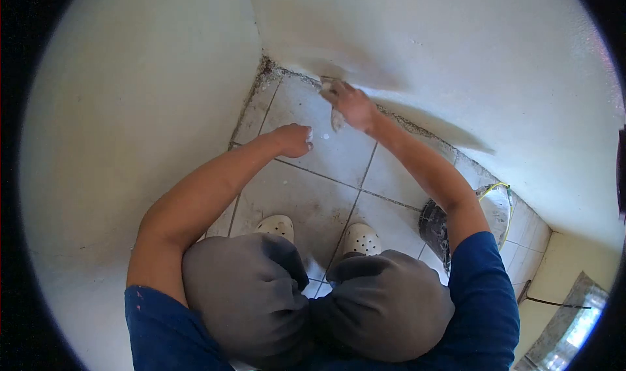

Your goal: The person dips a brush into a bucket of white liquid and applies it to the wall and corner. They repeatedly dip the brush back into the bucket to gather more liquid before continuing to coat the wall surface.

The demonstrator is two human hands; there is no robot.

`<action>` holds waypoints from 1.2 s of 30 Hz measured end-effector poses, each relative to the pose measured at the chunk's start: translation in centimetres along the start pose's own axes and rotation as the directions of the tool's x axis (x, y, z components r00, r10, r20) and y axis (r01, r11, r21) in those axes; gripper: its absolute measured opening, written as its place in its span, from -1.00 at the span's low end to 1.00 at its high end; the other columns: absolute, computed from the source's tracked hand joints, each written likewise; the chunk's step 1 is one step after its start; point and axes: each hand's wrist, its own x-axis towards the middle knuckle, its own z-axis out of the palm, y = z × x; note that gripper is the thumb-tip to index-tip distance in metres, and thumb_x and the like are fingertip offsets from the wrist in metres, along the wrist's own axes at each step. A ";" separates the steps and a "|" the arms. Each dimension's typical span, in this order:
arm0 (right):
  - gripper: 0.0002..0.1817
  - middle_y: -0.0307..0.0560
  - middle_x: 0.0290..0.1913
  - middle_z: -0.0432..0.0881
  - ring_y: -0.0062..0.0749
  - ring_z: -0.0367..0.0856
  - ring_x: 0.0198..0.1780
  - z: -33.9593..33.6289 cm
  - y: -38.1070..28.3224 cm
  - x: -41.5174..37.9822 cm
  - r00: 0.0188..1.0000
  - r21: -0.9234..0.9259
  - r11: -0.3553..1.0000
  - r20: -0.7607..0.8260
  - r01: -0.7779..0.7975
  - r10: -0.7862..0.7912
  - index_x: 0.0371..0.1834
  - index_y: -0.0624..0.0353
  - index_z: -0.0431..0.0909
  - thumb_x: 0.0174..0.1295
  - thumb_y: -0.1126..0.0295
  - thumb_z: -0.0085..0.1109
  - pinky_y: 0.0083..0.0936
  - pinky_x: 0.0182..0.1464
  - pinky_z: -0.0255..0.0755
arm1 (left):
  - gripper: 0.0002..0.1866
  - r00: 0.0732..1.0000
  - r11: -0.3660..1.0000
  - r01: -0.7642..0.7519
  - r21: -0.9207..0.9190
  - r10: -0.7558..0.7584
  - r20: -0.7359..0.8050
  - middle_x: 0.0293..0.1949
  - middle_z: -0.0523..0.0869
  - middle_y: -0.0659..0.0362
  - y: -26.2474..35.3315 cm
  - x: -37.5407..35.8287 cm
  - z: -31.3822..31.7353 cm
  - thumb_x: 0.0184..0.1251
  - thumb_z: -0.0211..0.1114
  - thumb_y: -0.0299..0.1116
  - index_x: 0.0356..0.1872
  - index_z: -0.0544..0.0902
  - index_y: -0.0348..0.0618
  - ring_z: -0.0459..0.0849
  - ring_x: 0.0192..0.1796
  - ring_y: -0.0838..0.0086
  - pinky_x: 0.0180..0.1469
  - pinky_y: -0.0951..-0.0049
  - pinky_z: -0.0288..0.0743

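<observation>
My right hand (353, 105) is closed on a small, flat, pale tool (327, 84) held against the foot of the right wall. Its exact kind does not show, as my fingers cover much of it. Near it, over the pale floor tiles (287, 107), my left hand (293, 140) is curled closed. White shows at its fingertips; whether it grips something, I cannot make out. A rough, dirty joint (417, 128) runs where the right wall (456, 51) meets the floor, with crumbly dark debris (265, 67) in the corner.
By my right forearm stands a black bucket (433, 227) with a yellow handle (508, 204). The left wall (143, 97) rises close beside my left arm. My feet, in white clogs (362, 239), are on the tiles below my knees. A bright window (577, 325) shows at lower right.
</observation>
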 end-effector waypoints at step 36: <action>-0.52 0.08 -0.02 0.37 -0.08 0.45 0.02 0.3 -3.3 9.3 0.987 0.033 0.987 0.019 0.160 -0.160 0.04 0.05 0.38 -0.04 0.55 0.04 -0.29 -0.18 0.53 | -0.58 0.974 0.946 0.205 0.252 -0.222 0.038 0.05 0.48 -0.11 -2.3 -2.3 -1.3 0.15 -0.02 -0.33 0.04 0.41 -0.30 0.40 0.15 0.14 0.20 0.22 0.24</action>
